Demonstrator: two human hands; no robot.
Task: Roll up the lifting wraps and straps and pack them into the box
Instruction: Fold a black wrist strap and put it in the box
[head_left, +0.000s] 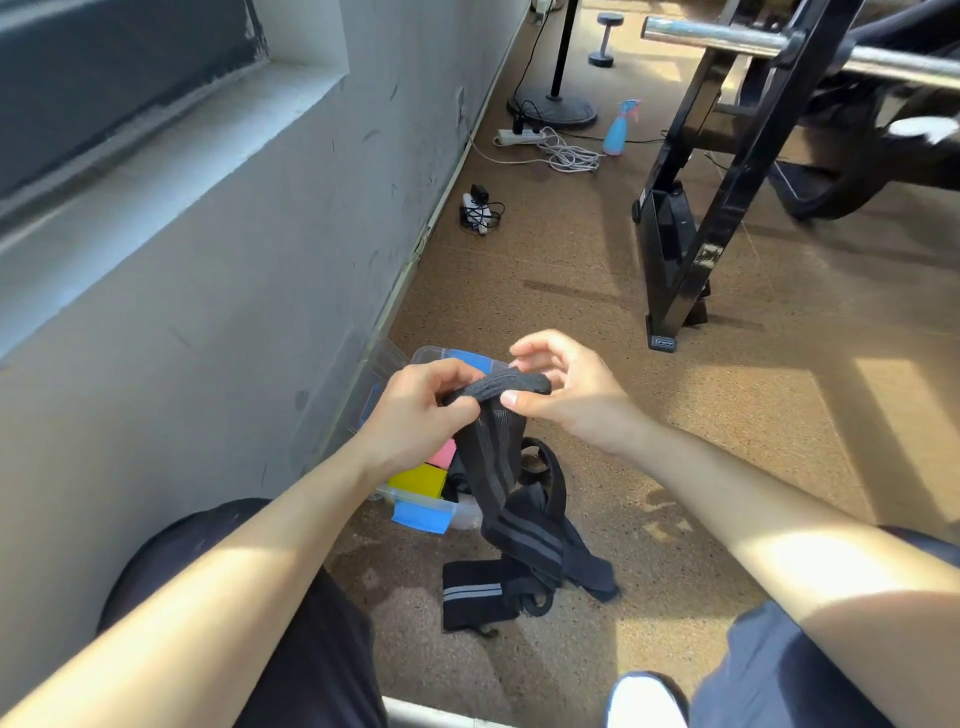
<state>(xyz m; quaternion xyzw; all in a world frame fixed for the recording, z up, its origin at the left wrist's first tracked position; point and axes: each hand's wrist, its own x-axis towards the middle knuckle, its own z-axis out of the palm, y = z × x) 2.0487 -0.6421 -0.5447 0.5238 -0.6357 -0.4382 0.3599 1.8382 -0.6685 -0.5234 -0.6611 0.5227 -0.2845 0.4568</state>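
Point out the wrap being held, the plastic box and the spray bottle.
wrap (491, 457): head view, on the ribbed stretch hanging down.
plastic box (427, 358): head view, on its clear far rim.
spray bottle (617, 136): head view, on its blue body.

box (460, 512): mostly behind left hand (415, 410) and wrap (493, 467) | barbell (727, 34): cut by right edge | shoe (644, 701): cut by bottom edge

Person wearing dark legwear (249, 597), reading black in shade, navy in sun; white shoe (644, 701) showing; forearms (779, 525) bare.
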